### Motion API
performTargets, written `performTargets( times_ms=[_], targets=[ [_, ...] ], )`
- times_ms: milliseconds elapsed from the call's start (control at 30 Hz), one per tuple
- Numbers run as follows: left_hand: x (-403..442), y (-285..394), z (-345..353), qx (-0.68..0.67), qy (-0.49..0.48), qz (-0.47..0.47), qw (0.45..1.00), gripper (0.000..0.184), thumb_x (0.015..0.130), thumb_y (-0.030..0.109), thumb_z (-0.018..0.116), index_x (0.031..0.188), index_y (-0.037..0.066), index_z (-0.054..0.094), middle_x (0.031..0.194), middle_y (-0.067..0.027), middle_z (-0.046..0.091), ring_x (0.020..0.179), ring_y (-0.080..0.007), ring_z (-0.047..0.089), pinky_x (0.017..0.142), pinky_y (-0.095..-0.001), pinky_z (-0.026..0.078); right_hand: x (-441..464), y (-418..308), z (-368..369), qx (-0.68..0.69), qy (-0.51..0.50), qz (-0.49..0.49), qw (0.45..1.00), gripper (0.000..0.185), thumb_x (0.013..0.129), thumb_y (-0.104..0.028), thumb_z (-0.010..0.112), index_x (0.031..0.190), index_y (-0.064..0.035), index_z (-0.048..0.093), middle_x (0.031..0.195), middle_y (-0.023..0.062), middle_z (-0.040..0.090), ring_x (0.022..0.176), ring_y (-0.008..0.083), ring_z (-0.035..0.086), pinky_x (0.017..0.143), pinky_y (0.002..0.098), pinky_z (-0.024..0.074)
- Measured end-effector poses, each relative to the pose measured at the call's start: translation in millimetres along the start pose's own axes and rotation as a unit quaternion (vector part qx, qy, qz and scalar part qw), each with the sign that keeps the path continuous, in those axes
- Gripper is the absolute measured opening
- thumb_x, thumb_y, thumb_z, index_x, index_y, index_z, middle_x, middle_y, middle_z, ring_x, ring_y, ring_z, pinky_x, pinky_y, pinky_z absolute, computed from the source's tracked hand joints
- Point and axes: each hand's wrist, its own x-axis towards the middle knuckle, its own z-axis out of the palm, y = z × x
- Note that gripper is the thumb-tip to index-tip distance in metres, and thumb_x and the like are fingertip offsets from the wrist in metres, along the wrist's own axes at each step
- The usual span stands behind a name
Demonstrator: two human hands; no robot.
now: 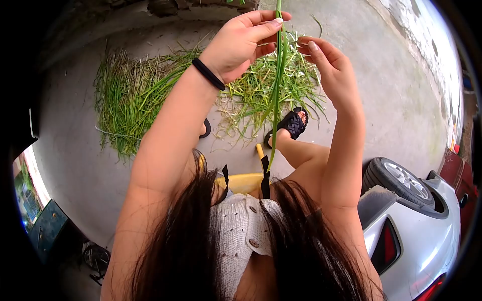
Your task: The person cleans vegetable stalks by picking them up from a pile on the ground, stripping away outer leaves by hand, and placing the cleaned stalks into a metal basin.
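Between its thumb and fingers, my left hand point(246, 42) pinches a few long green scallion-like stalks point(277, 75). They hang down toward my lap, and their upper end runs past the top of the view. Just to the right, my right hand point(329, 62) is raised with its thumb and fingertips drawn together; whatever is in that pinch is too small to make out. A thin curved green strand point(319, 25) shows above the right fingers, and I cannot tell whether they touch it. Below both hands lies a loose heap of green stalks and pale trimmings point(251, 103).
A larger pile of green stalks point(120, 100) lies on the concrete floor point(391, 85) to the left. My sandalled foot point(293, 124) is beside the trimmings. Under me is a yellow seat point(243, 183). At right stand a loose wheel point(399, 180) and a silver car body part point(427, 241).
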Motion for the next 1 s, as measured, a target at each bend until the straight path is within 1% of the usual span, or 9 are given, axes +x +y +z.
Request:
performTargets(
  times_ms=[133,267,400,500,600,700,733,867,1000],
  targets=[
    [3,3,-5,-0.073,0.011,-0.005,0.997,0.018,0.09,0.018,0.051,0.104,0.006,0.055,0.088,0.0003,0.057,0.079,-0.0081,0.053,0.07,-0.0222,0.042,-7,-10,18,0.119,-0.142,0.041,0.982,0.024,0.09,-0.017,0.052,0.104,0.0013,0.058,0.088,0.0027,0.061,0.085,0.0094,0.056,0.075,0.0251,0.0457],
    [6,11,-6,-0.092,0.06,0.017,0.994,0.014,0.093,0.018,0.046,0.099,0.008,0.053,0.083,0.0017,0.057,0.074,-0.0073,0.053,0.067,-0.021,0.042,-7,-6,13,0.181,-0.162,0.084,0.966,0.022,0.091,-0.017,0.05,0.103,0.0,0.057,0.077,-0.0002,0.058,0.066,0.0069,0.054,0.063,0.0198,0.0446],
    [5,14,-13,-0.075,0.062,0.041,0.994,0.014,0.093,0.019,0.044,0.096,0.009,0.053,0.084,0.0002,0.057,0.074,-0.0073,0.052,0.065,-0.0205,0.041,-11,-15,9,0.214,-0.127,0.16,0.955,0.019,0.09,-0.014,0.046,0.098,-0.0009,0.059,0.074,-0.0002,0.057,0.06,0.0039,0.049,0.048,0.017,0.0355],
    [7,10,-12,-0.064,0.058,0.052,0.995,0.014,0.094,0.019,0.043,0.096,0.009,0.052,0.085,-0.0006,0.057,0.074,-0.0079,0.052,0.065,-0.021,0.04,-5,-14,6,0.206,-0.174,0.124,0.955,0.017,0.089,-0.012,0.048,0.098,-0.0025,0.059,0.074,-0.0009,0.056,0.059,0.0034,0.048,0.048,0.0173,0.0342],
    [6,10,-10,-0.08,0.086,0.061,0.991,0.013,0.094,0.019,0.043,0.097,0.009,0.051,0.086,-0.0013,0.058,0.073,-0.0089,0.052,0.066,-0.0222,0.04,2,2,-1,0.124,-0.141,0.088,0.978,0.02,0.088,-0.012,0.049,0.103,-0.0037,0.059,0.079,0.0008,0.059,0.063,0.0052,0.05,0.053,0.0182,0.0389],
    [7,13,-13,-0.097,0.116,0.069,0.986,0.012,0.094,0.019,0.043,0.097,0.01,0.051,0.087,-0.0018,0.058,0.073,-0.0097,0.052,0.067,-0.0233,0.04,0,11,9,-0.079,0.042,-0.019,0.996,0.024,0.088,-0.014,0.048,0.108,-0.005,0.059,0.087,0.0046,0.062,0.075,0.0099,0.055,0.065,0.0243,0.0447],
    [8,14,-14,-0.1,0.124,0.072,0.985,0.012,0.094,0.018,0.043,0.097,0.01,0.051,0.087,-0.002,0.058,0.073,-0.0099,0.052,0.067,-0.0237,0.039,-2,13,7,-0.296,0.065,-0.091,0.949,0.026,0.089,-0.017,0.047,0.111,-0.0066,0.058,0.096,0.0083,0.063,0.091,0.0148,0.056,0.078,0.0304,0.0442],
    [7,14,-18,-0.099,0.126,0.079,0.984,0.012,0.093,0.019,0.043,0.097,0.011,0.051,0.088,-0.002,0.059,0.074,-0.0097,0.052,0.065,-0.0235,0.039,-3,6,17,-0.022,-0.067,0.038,0.997,0.031,0.093,-0.021,0.045,0.115,-0.0013,0.052,0.102,0.0101,0.062,0.101,0.0189,0.056,0.086,0.031,0.0434],
    [8,16,-19,-0.085,0.163,0.099,0.978,0.012,0.093,0.019,0.043,0.097,0.011,0.051,0.087,-0.0015,0.059,0.072,-0.0091,0.052,0.064,-0.023,0.039,-9,-7,32,0.266,-0.236,0.146,0.923,0.033,0.095,-0.016,0.038,0.121,0.0024,0.044,0.097,0.0153,0.06,0.095,0.0243,0.059,0.085,0.0338,0.0459]
  ],
)
